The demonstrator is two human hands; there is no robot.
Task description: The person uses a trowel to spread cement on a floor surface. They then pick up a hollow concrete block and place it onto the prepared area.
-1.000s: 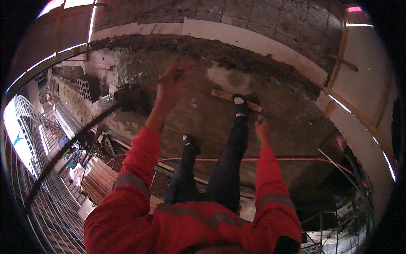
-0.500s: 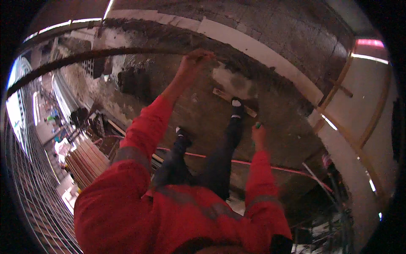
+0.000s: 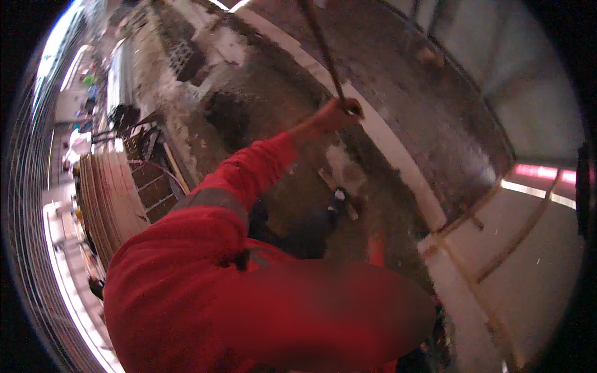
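Note:
A long, thin, dark rod (image 3: 323, 46) rises from my left hand (image 3: 339, 116) to the top edge of the picture. The fingers of that hand are closed around its lower end, with the arm reaching forward. My right hand (image 3: 377, 233) is low, right of my foot, and smeared by motion; its fingers and anything in them cannot be made out. Just ahead of my foot (image 3: 337, 198), a short flat piece of wood (image 3: 328, 178) lies on the dirty floor. A blurred patch covers much of my red jacket.
A pale low ledge (image 3: 398, 155) crosses beyond my left hand. At right stands a pale panel wall with timber battens (image 3: 516, 252). Stacked boards (image 3: 109, 202) lie at left, near thin metal bars (image 3: 31, 217). Rubble and a block with holes (image 3: 181, 59) are at far left.
The rod has swung from pointing left to pointing up and away. My view has turned, and my left hand appears farther right. The green item earlier in my right hand no longer shows.

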